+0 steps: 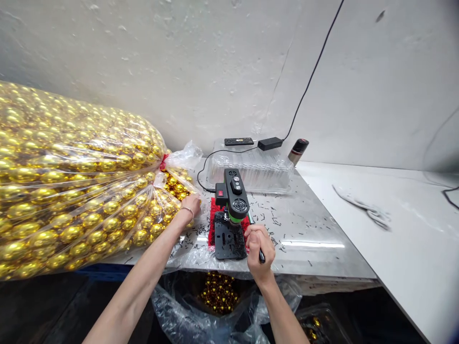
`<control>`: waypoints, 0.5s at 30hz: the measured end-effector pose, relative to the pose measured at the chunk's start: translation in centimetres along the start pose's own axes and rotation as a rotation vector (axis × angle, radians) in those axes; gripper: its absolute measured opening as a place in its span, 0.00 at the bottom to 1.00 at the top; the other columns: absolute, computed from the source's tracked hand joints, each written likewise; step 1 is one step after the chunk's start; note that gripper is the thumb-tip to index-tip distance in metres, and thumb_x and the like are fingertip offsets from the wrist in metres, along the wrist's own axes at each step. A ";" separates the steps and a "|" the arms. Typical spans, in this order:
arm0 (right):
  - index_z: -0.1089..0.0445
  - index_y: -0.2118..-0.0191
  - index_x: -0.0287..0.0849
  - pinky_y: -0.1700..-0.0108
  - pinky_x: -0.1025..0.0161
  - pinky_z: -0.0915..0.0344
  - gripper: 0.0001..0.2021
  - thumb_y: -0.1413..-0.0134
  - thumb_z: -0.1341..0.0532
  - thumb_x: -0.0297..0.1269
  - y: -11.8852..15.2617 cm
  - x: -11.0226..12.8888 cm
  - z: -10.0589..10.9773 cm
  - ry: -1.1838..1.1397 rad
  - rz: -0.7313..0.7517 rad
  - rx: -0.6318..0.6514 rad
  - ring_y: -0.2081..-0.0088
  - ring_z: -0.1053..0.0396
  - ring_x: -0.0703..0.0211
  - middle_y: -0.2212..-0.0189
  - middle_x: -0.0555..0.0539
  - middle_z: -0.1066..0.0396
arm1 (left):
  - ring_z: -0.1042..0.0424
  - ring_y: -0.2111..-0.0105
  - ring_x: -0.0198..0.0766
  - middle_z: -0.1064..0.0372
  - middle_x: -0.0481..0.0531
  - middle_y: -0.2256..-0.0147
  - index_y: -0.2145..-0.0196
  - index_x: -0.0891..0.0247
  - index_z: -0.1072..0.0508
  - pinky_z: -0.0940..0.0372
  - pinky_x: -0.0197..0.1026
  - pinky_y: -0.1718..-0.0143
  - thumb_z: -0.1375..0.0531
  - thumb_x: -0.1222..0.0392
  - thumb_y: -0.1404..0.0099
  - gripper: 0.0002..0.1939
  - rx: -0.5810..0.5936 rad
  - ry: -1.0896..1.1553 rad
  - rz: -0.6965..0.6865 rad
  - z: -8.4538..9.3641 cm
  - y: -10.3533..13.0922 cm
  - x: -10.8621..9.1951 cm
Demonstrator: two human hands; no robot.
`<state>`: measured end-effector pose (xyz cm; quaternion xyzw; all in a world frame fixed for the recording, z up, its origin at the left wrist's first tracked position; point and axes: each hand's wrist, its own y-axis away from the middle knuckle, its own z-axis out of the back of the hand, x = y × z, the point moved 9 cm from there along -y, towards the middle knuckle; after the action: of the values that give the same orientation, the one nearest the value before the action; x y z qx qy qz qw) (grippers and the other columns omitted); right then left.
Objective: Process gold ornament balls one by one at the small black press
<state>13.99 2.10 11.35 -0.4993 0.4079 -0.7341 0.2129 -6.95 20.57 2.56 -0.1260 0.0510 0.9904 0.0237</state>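
Observation:
My left hand is at the mouth of a clear plastic bag, beside the shiny gold balls. Its fingers are curled, and whatever they hold is hidden. With closed fingers, my right hand grips a thin rod-like tool with a black handle; its shaft runs up past my fist beside the machine. Between my hands stands a small black machine with buttons, round vents and a green ring, on a slotted black base plate. Under it lies a red mat.
Large clear bags of gold balls fill the left side. Behind the machine are a clear plastic box, a power adapter and a dark-capped bottle. Black scraps litter the metal tabletop. An open bag with gold balls hangs below its front edge.

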 end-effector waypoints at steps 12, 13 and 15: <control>0.44 0.77 0.43 0.70 0.64 0.40 0.15 0.41 0.52 0.24 -0.2 0.3 0.1 0.001 -0.011 -0.008 0.70 0.36 0.62 0.79 0.51 0.41 | 0.27 0.72 0.32 0.26 0.56 0.64 0.51 0.65 0.28 0.35 0.29 0.78 0.40 0.65 0.40 0.17 0.115 1.875 0.314 -0.7 11.1 1.8; 0.44 0.78 0.43 0.69 0.63 0.40 0.15 0.41 0.52 0.24 -0.2 0.3 0.1 0.003 -0.011 -0.010 0.70 0.36 0.62 0.79 0.51 0.40 | 0.26 0.71 0.33 0.25 0.56 0.64 0.52 0.66 0.27 0.34 0.29 0.77 0.41 0.66 0.39 0.17 0.145 1.921 0.361 -1.6 11.9 1.4; 0.43 0.77 0.43 0.69 0.63 0.40 0.15 0.41 0.52 0.23 -0.2 0.3 0.1 0.007 -0.010 -0.005 0.70 0.36 0.62 0.78 0.51 0.40 | 0.25 0.69 0.35 0.25 0.57 0.64 0.54 0.67 0.27 0.34 0.29 0.78 0.41 0.68 0.39 0.14 0.184 1.966 0.429 -3.3 12.8 0.6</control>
<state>13.96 1.95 11.66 -0.4991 0.4083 -0.7359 0.2063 -7.48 7.49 0.40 -0.8722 0.1458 0.4229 -0.1979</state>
